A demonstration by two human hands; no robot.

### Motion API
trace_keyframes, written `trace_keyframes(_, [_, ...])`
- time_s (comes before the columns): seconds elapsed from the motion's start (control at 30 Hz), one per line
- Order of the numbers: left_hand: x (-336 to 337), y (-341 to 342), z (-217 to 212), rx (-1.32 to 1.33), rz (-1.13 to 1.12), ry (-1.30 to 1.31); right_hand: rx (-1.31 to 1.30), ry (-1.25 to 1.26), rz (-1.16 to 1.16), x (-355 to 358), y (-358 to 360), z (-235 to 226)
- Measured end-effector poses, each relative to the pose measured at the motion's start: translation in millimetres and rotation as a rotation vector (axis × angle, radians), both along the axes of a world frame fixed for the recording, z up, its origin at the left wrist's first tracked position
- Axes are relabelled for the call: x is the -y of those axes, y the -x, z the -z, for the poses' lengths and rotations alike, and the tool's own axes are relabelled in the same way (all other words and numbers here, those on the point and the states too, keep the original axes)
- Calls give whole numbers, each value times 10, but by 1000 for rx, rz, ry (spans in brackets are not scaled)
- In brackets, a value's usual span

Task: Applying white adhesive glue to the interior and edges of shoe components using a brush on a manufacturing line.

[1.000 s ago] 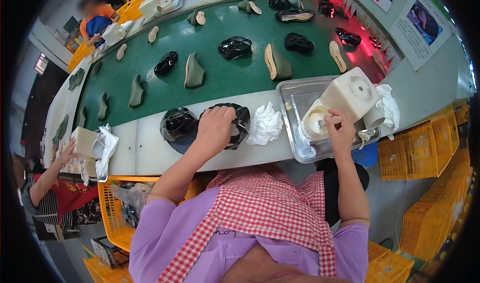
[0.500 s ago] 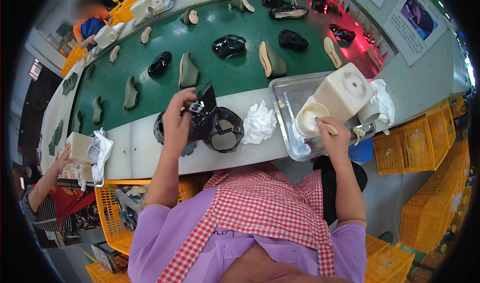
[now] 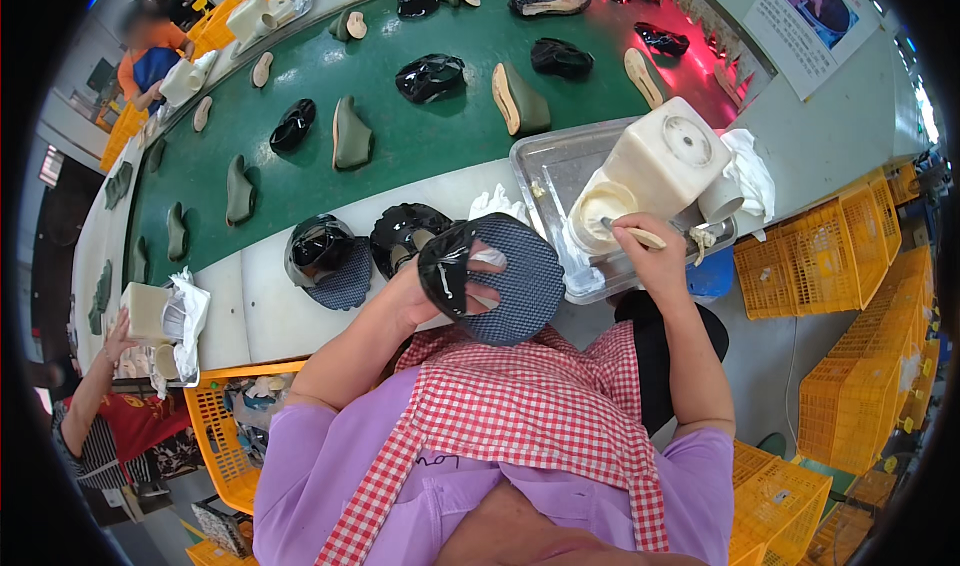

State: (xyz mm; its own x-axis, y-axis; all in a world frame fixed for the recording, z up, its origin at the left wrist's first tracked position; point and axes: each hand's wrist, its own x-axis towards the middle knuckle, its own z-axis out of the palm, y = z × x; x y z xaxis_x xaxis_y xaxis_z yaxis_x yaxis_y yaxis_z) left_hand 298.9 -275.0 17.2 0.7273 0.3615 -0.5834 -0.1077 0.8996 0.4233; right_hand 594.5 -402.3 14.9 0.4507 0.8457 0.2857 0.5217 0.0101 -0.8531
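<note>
My left hand (image 3: 418, 301) is closed on a glossy black shoe upper (image 3: 528, 281), its blue-grey textured lining turned up, just in front of the table edge. Fingers show through its opening. My right hand (image 3: 655, 266) pinches a brush (image 3: 642, 234) by its pale handle. The brush tip is in cream-coloured paste inside a round pot (image 3: 600, 216), joined to a whitish square container (image 3: 665, 146). Both rest in a clear plastic tray (image 3: 532, 174). Two more black uppers, one with textured lining (image 3: 338, 284) and one strappy (image 3: 400, 234), lie left of the held one.
A green belt (image 3: 300, 186) beyond the worktop carries wedge soles, insoles and black uppers. A crumpled white cloth (image 3: 495, 202) lies partly behind the held upper. Yellow crates (image 3: 790, 271) stand at right and lower left. Co-workers are at the left and far left, beside similar pots.
My left hand has brought a black upper down and right, so its textured lining now faces up near the tray. My right hand still holds the brush in the pot. The view has shifted slightly.
</note>
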Motion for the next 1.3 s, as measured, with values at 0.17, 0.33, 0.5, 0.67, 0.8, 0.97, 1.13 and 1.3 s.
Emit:
trace_keyframes(0.17, [-51,-175,-31,15,207,-110,-162,185,-21,39,21,-55])
trace_keyframes(0.33, [-107,-348,-51,-23,355,-245,-458,164,-13,132,-28,-123])
trace_keyframes(0.5, [-170,-500,-101,-47,499,-378,-398,62,-112,190,96,-304])
trace_keyframes(0.67, [-212,-597,-165,-91,619,-601,4,-117,-236,119,122,-425])
trace_keyframes(0.8, [-258,-561,-161,-100,461,-630,30,-97,-205,139,61,-263])
trace_keyframes(0.97, [-447,-518,-103,-130,472,-527,-133,38,-88,218,-6,-81])
trace_keyframes(1.13, [-470,-549,-42,-104,435,-511,-167,-82,-91,156,52,-291])
trace_keyframes(1.3, [-380,-643,-172,-93,455,-646,-26,-159,-155,101,22,-271])
